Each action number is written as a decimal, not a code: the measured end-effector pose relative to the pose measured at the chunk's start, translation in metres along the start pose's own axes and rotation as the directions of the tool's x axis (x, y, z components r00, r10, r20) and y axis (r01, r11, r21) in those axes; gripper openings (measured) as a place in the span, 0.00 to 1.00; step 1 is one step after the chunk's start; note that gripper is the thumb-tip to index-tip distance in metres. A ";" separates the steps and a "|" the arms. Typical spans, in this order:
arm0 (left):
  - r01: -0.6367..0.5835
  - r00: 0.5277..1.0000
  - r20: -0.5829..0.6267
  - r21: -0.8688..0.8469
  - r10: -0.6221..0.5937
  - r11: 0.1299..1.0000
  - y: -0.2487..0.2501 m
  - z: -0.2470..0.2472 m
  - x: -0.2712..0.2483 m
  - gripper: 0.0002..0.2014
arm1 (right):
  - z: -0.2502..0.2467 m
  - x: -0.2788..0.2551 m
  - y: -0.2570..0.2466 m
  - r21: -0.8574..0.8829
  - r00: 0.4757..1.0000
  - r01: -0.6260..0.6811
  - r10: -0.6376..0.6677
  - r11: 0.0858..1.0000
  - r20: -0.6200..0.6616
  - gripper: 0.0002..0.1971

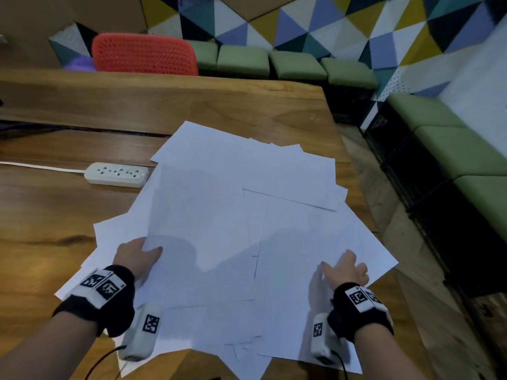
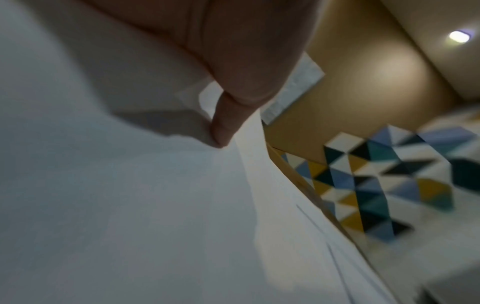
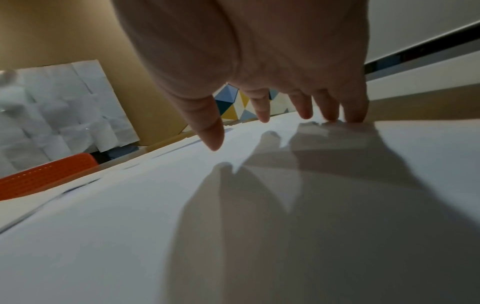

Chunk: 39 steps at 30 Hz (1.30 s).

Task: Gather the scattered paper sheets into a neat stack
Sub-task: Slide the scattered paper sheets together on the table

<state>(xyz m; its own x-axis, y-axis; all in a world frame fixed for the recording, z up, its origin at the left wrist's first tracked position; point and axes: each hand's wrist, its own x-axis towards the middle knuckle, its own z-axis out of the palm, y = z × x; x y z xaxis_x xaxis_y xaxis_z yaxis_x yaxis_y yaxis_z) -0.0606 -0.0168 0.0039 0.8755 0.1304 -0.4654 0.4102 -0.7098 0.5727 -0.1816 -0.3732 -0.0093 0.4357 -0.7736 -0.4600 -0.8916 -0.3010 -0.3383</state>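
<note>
Several white paper sheets [image 1: 233, 215] lie fanned and overlapping across the wooden table [image 1: 192, 105]. My left hand [image 1: 137, 256] is at the pile's near left side, thumb on top of a large sheet [image 2: 130, 195] and fingers hidden beneath its edge, pinching it. In the left wrist view the thumb [image 2: 228, 123] presses down on that sheet. My right hand [image 1: 347, 268] is at the near right of the pile with its fingers spread and straight. In the right wrist view its fingertips [image 3: 355, 115] touch the top sheet [image 3: 233, 226] lightly; it grips nothing.
A white power strip [image 1: 116, 174] with its cord lies on the table left of the sheets. A red chair [image 1: 144, 53] stands behind the table. Green cushioned benches [image 1: 452, 149] run along the right. The table's right edge [image 1: 343, 149] is close to the sheets.
</note>
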 end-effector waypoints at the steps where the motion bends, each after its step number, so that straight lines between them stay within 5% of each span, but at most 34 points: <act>1: -0.025 0.998 -0.050 0.091 0.029 0.996 0.004 0.000 -0.001 0.18 | 0.003 -0.002 0.000 -0.028 1.000 0.013 -0.013 1.000 -0.005 0.34; 3: -0.096 0.992 -0.059 0.200 0.110 0.975 0.012 0.001 -0.002 0.18 | 0.006 -0.007 -0.001 -0.030 0.998 0.045 -0.046 0.999 -0.035 0.34; 7: -0.129 0.979 0.172 0.119 0.108 0.984 0.018 0.004 -0.007 0.19 | 0.007 -0.015 -0.001 0.275 0.999 0.047 -0.049 0.960 0.001 0.37; 10: -0.103 0.978 0.189 0.049 0.093 0.993 0.014 0.004 -0.007 0.19 | -0.001 -0.012 0.001 0.458 0.999 -0.005 -0.013 0.889 0.036 0.33; 14: -0.027 0.977 0.200 -0.232 0.074 0.972 0.014 -0.007 -0.006 0.14 | -0.007 -0.008 0.011 0.618 0.960 -0.092 -0.096 0.781 0.264 0.19; 18: 0.066 0.969 0.244 -0.415 0.041 0.907 0.011 -0.021 -0.004 0.14 | 0.000 -0.016 0.018 0.687 0.904 -0.206 -0.134 0.697 0.407 0.22; 23: 0.105 0.960 0.279 -0.458 0.030 0.883 0.001 -0.022 -0.007 0.12 | -0.010 -0.029 0.016 0.448 0.971 0.080 -0.170 0.891 0.165 0.15; 27: 0.141 0.956 0.292 -0.413 -0.016 0.900 -0.017 -0.015 -0.001 0.16 | -0.037 -0.042 0.017 0.343 0.975 0.194 -0.219 0.919 0.037 0.07; 34: 0.087 0.968 0.250 -0.336 0.000 0.938 -0.016 -0.003 -0.010 0.09 | -0.075 -0.077 0.010 0.135 0.929 0.356 -0.334 0.925 -0.161 0.05; 39: 0.030 0.958 0.285 -0.242 0.041 0.970 -0.009 -0.001 -0.017 0.07 | -0.091 -0.099 -0.005 -0.041 0.866 0.328 -0.318 0.944 -0.385 0.12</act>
<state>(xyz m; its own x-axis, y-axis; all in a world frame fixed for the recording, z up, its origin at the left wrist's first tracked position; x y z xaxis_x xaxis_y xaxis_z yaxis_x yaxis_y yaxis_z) -0.0791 -0.0114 0.0073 0.7826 -0.1016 -0.6141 0.4859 -0.5171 0.7047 -0.2314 -0.3457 0.1125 0.6135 -0.7893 0.0255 -0.7035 -0.5609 -0.4364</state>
